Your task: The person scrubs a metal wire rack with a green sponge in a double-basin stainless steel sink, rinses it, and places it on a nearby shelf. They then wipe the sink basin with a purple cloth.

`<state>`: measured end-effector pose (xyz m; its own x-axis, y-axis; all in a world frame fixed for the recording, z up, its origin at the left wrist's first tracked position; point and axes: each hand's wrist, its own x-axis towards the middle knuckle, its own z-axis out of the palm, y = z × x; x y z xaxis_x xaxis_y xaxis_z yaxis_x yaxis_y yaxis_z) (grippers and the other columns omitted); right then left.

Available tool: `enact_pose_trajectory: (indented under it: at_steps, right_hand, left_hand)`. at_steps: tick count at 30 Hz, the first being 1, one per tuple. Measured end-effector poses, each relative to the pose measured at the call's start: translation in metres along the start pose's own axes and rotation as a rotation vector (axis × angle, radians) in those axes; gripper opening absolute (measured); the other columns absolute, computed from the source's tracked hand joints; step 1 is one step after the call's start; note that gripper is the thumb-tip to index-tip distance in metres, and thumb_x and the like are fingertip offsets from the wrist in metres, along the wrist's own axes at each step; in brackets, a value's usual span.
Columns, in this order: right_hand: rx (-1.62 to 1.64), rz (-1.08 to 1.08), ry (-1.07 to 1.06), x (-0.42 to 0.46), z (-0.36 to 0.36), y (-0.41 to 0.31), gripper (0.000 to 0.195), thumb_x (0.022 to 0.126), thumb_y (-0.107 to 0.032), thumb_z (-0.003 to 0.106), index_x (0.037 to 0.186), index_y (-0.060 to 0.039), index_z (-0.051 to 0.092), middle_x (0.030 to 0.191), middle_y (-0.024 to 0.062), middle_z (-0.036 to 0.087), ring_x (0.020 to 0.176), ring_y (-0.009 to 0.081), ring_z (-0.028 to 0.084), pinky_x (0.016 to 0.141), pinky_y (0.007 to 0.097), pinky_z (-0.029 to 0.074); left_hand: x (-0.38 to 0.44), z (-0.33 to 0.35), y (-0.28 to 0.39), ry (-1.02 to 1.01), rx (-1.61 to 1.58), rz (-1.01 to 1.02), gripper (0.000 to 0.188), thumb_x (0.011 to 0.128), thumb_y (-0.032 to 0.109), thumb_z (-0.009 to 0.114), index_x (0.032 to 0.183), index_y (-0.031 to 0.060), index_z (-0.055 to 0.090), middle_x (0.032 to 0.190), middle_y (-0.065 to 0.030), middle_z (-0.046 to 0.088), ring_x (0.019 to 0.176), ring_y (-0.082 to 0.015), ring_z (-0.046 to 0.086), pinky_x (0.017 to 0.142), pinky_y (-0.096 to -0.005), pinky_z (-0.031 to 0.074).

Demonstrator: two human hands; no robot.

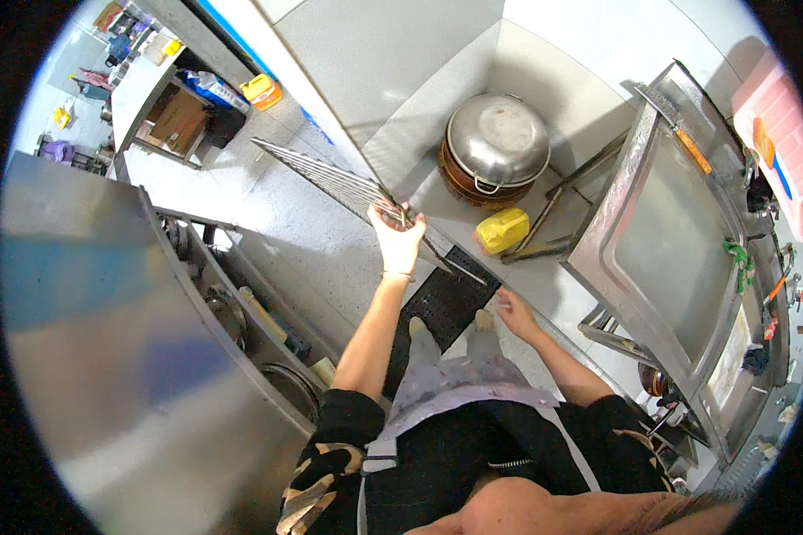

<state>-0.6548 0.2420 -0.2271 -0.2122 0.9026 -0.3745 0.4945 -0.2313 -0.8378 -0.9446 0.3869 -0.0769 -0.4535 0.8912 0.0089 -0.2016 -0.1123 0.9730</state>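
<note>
My left hand [398, 231] grips a slatted metal panel [328, 175] by its near end. The panel is tilted and reaches away to the upper left above the tiled floor. My right hand [516, 315] hangs low by a raised floor edge, beside the black perforated mat [435, 307]. Nothing shows in its loosely bent fingers. My shoes point onto the mat.
A steel worktable [120, 348] with loaded undershelves stands at left. At right is a steel sink [676, 221] with a wooden-handled brush [689, 144] on its rim. A lidded pot [498, 144] and a yellow jug [502, 231] sit on the floor.
</note>
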Motion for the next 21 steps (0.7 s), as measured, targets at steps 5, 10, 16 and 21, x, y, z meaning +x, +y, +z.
enact_pose_trajectory:
  at_steps: [5, 10, 16, 21]
  right_hand:
    - [-0.034, 0.174, -0.017, -0.016, -0.045, 0.025, 0.040, 0.090, -0.014, 0.059, 0.130, -0.0081, 0.054, 0.105, 0.0143, 0.066, 0.092, 0.0270, 0.067, 0.080, 0.0346, 0.052]
    - [0.047, 0.264, -0.056, -0.024, -0.051, 0.058, 0.036, 0.092, -0.015, 0.059, 0.127, -0.0062, 0.055, 0.099, 0.0104, 0.067, 0.087, 0.0201, 0.067, 0.077, 0.0311, 0.052]
    - [0.108, 0.259, -0.147, -0.026, -0.050, 0.061, 0.033, 0.094, -0.011, 0.058, 0.127, -0.0047, 0.056, 0.099, 0.0082, 0.064, 0.086, 0.0169, 0.066, 0.075, 0.0280, 0.051]
    - [0.064, 0.269, -0.182, -0.023, -0.059, 0.049, 0.030, 0.095, -0.012, 0.057, 0.123, -0.0027, 0.058, 0.102, 0.0096, 0.065, 0.090, 0.0172, 0.066, 0.078, 0.0289, 0.052]
  left_hand:
    - [0.010, 0.017, -0.112, 0.062, 0.126, 0.068, 0.085, 0.069, -0.005, 0.077, 0.136, 0.0032, 0.025, 0.113, -0.0104, 0.043, 0.105, -0.0210, 0.048, 0.094, -0.0351, 0.046]
    - [0.035, 0.073, -0.131, 0.185, 0.298, 0.247, 0.090, 0.069, 0.001, 0.081, 0.138, 0.0015, 0.023, 0.120, -0.0121, 0.041, 0.107, -0.0209, 0.047, 0.097, -0.0348, 0.043]
    - [0.060, 0.112, -0.135, 0.270, 0.465, 0.241, 0.095, 0.067, 0.014, 0.087, 0.138, -0.0054, 0.027, 0.122, -0.0165, 0.040, 0.112, -0.0264, 0.046, 0.102, -0.0389, 0.039]
    - [0.082, 0.121, -0.147, 0.280, 0.473, 0.279, 0.099, 0.063, 0.016, 0.090, 0.137, -0.0065, 0.028, 0.125, -0.0181, 0.038, 0.113, -0.0279, 0.044, 0.103, -0.0384, 0.037]
